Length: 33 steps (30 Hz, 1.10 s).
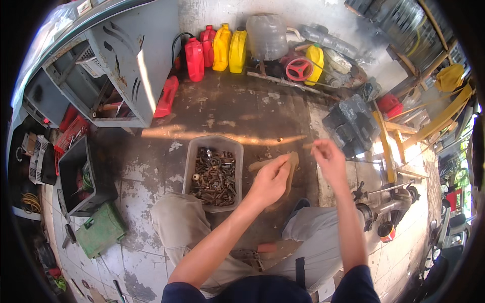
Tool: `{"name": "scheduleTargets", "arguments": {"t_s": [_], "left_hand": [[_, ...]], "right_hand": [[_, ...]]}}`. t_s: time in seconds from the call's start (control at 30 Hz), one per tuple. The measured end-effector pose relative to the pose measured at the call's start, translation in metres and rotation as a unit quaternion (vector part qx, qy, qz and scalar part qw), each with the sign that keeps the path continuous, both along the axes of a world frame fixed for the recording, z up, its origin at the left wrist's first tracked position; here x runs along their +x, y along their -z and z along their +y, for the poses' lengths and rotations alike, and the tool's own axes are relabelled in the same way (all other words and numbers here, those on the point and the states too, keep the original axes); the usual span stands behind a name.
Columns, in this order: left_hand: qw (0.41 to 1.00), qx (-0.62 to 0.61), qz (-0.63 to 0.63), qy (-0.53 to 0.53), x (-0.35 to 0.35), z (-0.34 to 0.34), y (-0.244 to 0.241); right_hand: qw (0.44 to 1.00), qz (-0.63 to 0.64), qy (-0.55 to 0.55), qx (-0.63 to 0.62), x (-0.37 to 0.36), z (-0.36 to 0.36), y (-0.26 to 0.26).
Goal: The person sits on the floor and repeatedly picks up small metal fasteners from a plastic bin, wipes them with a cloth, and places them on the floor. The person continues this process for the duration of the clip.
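My left hand is closed on a tan cloth or paper piece, which hangs down beside the fingers; a tan strip also shows to their left. To the right, my right hand is raised with thumb and fingertips pinched at a small brownish piece, too blurred to name. A grey plastic bin full of rusty bolts and metal parts stands on the floor left of my left hand. Between my legs lie a reddish block and some metal parts.
Red jugs and yellow jugs line the wall beside a grey metal cabinet. At the left are a black bin and a green case. A dark plastic case and metal machinery stand at the right.
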<state>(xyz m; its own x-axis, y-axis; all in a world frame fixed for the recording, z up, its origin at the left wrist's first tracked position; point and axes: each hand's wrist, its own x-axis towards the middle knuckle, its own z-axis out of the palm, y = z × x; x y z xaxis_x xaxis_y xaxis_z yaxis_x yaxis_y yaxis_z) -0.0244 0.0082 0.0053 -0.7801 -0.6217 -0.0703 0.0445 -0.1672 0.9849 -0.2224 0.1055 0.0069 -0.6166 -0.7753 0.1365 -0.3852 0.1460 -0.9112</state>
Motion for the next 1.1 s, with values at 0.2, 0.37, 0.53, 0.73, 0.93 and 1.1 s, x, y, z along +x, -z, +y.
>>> {"name": "scheduleTargets", "arguments": {"t_s": [0.2,0.37,0.53,0.73,0.93,1.1], "left_hand": [[0.983,-0.175,0.049,-0.004,0.018,-0.003,0.006],[0.972,-0.235,0.013,-0.002,0.023,0.002,-0.010],[0.956,-0.292,-0.004,-0.029,0.016,0.003,-0.003],[0.940,-0.332,-0.040,-0.063,0.009,-0.012,-0.003],[0.943,-0.322,-0.036,-0.069,0.012,-0.013,-0.016],[0.950,-0.302,-0.007,-0.083,0.012,-0.015,-0.016]], "right_hand": [[0.997,0.057,-0.026,0.033,0.060,0.022,-0.014],[0.999,0.015,-0.048,0.015,0.065,0.012,-0.017],[0.996,-0.045,-0.073,0.000,0.066,0.001,-0.012],[0.992,-0.084,-0.092,0.015,0.066,-0.006,-0.020],[0.993,-0.066,-0.102,-0.009,0.068,-0.008,-0.025],[0.995,-0.049,-0.087,-0.022,0.069,-0.013,-0.029]]}}
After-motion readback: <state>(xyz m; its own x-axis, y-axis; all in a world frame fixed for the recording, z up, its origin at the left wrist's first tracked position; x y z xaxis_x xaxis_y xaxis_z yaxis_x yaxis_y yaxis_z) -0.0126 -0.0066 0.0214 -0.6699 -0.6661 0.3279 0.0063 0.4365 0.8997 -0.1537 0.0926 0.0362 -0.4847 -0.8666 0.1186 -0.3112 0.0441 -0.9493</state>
